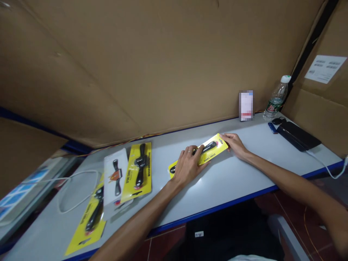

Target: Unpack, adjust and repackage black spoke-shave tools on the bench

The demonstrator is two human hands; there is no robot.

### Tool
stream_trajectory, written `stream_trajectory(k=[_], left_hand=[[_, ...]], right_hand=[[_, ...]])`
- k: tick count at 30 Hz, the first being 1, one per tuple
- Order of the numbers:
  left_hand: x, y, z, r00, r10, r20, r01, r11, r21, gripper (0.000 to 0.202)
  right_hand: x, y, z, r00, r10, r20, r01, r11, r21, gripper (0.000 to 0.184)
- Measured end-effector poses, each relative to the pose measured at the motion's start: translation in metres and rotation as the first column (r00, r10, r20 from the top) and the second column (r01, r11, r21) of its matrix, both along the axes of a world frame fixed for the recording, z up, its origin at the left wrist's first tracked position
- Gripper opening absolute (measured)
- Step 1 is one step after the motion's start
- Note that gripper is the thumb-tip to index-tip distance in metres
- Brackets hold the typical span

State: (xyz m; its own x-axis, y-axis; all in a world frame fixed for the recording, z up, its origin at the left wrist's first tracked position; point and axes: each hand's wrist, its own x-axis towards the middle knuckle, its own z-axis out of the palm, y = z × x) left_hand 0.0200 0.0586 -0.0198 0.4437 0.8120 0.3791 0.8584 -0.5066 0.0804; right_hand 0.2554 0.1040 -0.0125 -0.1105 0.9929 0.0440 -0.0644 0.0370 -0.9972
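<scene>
A yellow-carded spokeshave pack (210,154), its black tool under clear plastic, is held slantwise over the middle of the table. My left hand (187,163), a ring on one finger, spans the middle of the pack and hides part of the tool. At the far right end, my right hand (234,144) pinches the card's edge. Left of my hands, a second yellow spokeshave pack (148,166) rests partly on a white box (109,181) printed with a spokeshave picture. A third yellow pack (92,241) lies partly under that box, near the front left edge.
The grey tabletop (174,203) has a blue edge, with cardboard walls (174,72) around it. A phone (246,105) leans at the back, near a water bottle (276,99). A black case (297,136) lies at right. A white cable (78,176) loops at left.
</scene>
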Motion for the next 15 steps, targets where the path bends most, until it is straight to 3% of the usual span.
stream_trajectory(k=[4, 8, 15], left_hand=[[0.002, -0.002, 0.003, 0.996, 0.09, -0.009, -0.09, 0.993, -0.075, 0.058], [0.003, -0.001, 0.003, 0.994, 0.11, -0.008, -0.111, 0.988, -0.104, 0.054], [0.003, -0.001, 0.005, 0.992, 0.128, 0.011, -0.125, 0.982, -0.138, 0.055]], right_hand=[[0.0, -0.009, -0.003, 0.976, -0.075, 0.203, 0.053, 0.992, 0.111, 0.034], [0.0, -0.015, -0.006, 0.937, -0.08, 0.339, 0.037, 0.991, 0.13, 0.041], [0.0, -0.02, -0.004, 0.94, -0.05, 0.338, 0.004, 0.991, 0.135, 0.047]])
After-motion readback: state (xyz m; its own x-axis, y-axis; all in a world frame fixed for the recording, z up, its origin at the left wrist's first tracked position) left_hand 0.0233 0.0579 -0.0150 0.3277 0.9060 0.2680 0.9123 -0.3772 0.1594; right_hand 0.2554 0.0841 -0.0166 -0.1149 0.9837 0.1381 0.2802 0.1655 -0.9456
